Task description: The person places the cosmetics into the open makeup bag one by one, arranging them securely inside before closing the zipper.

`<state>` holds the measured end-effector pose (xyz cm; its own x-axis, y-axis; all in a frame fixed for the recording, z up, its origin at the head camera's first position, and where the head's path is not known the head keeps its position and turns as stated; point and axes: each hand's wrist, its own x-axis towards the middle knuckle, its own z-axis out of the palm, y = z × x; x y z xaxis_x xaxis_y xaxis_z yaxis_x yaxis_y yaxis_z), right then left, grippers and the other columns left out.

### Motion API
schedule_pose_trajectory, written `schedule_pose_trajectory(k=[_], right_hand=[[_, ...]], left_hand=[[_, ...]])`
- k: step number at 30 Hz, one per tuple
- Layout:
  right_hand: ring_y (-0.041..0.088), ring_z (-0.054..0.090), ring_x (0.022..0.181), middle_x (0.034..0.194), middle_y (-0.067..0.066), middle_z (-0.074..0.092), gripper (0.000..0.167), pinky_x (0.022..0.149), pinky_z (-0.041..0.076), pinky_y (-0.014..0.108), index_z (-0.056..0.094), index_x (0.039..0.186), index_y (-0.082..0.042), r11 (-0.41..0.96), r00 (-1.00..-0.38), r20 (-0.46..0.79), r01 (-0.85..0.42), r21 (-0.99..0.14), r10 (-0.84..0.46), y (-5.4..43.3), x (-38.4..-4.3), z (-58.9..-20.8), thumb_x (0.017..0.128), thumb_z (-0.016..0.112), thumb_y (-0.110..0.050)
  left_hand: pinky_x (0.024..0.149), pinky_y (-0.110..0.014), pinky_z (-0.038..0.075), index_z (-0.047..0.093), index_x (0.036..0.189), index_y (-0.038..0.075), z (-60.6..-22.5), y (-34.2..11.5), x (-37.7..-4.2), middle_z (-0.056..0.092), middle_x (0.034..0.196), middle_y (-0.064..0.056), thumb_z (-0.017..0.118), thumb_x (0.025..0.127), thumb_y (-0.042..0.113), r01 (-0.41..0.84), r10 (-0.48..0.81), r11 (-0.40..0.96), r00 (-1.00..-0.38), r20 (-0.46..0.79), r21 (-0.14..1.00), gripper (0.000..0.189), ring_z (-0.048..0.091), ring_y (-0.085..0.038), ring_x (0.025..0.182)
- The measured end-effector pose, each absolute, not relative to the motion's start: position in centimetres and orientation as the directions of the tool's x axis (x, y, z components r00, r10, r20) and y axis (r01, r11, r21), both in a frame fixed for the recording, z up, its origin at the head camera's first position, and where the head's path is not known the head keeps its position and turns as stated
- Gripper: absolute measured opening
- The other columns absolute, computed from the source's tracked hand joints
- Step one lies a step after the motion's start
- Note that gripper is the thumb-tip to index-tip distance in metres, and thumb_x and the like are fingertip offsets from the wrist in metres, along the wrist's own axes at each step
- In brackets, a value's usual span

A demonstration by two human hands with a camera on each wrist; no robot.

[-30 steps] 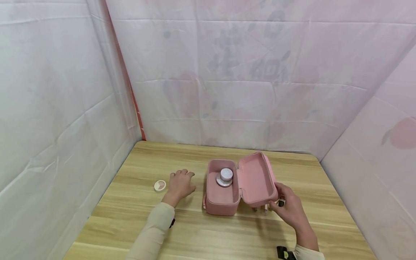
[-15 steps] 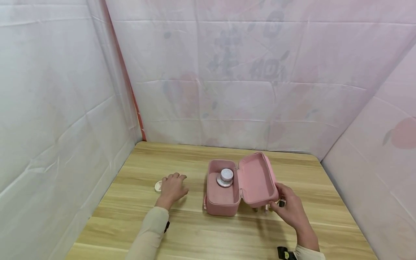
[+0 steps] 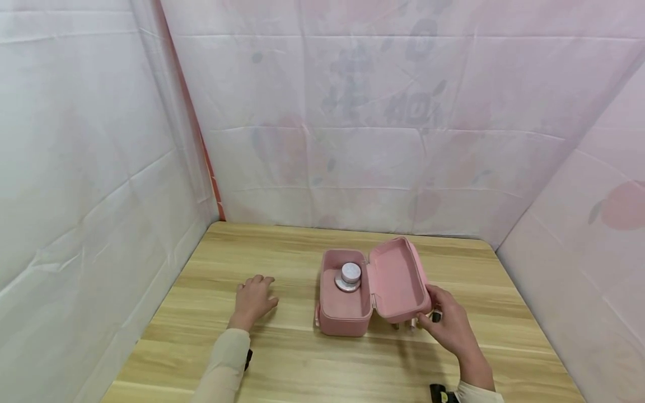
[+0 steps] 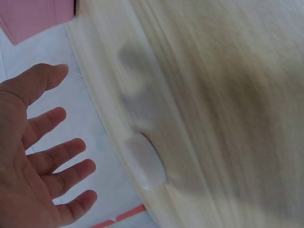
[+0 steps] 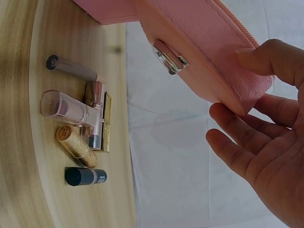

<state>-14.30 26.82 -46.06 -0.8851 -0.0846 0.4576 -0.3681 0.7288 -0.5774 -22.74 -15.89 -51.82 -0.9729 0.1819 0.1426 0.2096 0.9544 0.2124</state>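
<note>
A pink cosmetic case stands on the table, its lid swung over to the right. My right hand holds the lid's corner, thumb on one face and fingers beneath, as the right wrist view shows. Inside the case a silvery-white jar sits on a flat round compact. On the left, my left hand hovers with spread, slightly bent fingers and nothing in them. Below it a round white compact lies on the table; in the head view the hand hides it.
Under the lid lie several cosmetics: a gold tube, a dark lipstick, a clear-capped pink tube, a slim brownish tube and a gold-edged palette. Cloth walls border the wooden table behind and at both sides.
My left hand has moved left, away from the case, and now covers the round white compact in the head view. The right hand and the lid have stayed in place.
</note>
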Motion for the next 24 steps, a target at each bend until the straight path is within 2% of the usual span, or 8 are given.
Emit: schedule_pose_trajectory(k=[5, 10, 17, 24], right_hand=[[0.033, 0.06, 0.085, 0.105, 0.022, 0.055, 0.061, 0.069, 0.051, 0.046, 0.051, 0.119, 0.012, 0.725, -0.888, 0.452, -0.365, -0.584, -0.083, 26.8, -14.2, -46.0, 0.063, 0.076, 0.008], [0.034, 0.06, 0.087, 0.106, 0.023, 0.055, 0.06, 0.07, 0.051, 0.044, 0.05, 0.12, 0.011, 0.716, -0.894, 0.441, -0.36, -0.598, -0.081, 26.8, -14.2, -46.0, 0.065, 0.075, 0.008], [0.032, 0.061, 0.085, 0.107, 0.023, 0.055, 0.062, 0.068, 0.051, 0.042, 0.05, 0.121, 0.011, 0.728, -0.897, 0.434, -0.351, -0.589, -0.081, 26.9, -14.2, -46.0, 0.065, 0.076, 0.006], [0.034, 0.06, 0.086, 0.109, 0.025, 0.054, 0.063, 0.069, 0.051, 0.046, 0.049, 0.121, 0.011, 0.719, -0.894, 0.438, -0.365, -0.592, -0.093, 26.9, -14.2, -45.9, 0.064, 0.076, 0.008]], left_hand=[[0.082, -0.056, 0.04, 0.059, 0.12, 0.01, -52.2, -17.1, -22.7, 0.055, 0.118, -0.017, 0.076, 0.073, 0.035, 0.213, 0.183, 0.954, -0.971, 0.153, 0.213, 0.055, 0.052, -0.038, 0.105], [0.082, -0.062, 0.038, 0.059, 0.119, 0.008, -52.9, -18.5, -22.8, 0.053, 0.122, -0.02, 0.078, 0.072, 0.03, 0.205, 0.161, 0.941, -0.971, 0.178, 0.268, 0.056, 0.05, -0.04, 0.108], [0.085, -0.059, 0.039, 0.058, 0.123, 0.007, -54.3, -20.4, -23.3, 0.053, 0.12, -0.017, 0.081, 0.069, 0.024, 0.244, 0.149, 0.849, -0.961, 0.231, 0.469, 0.061, 0.051, -0.038, 0.106], [0.086, -0.057, 0.038, 0.056, 0.125, 0.004, -55.1, -22.1, -23.8, 0.049, 0.125, -0.022, 0.084, 0.065, 0.018, 0.19, 0.074, 0.717, -0.977, 0.198, 0.671, 0.068, 0.048, -0.04, 0.109]])
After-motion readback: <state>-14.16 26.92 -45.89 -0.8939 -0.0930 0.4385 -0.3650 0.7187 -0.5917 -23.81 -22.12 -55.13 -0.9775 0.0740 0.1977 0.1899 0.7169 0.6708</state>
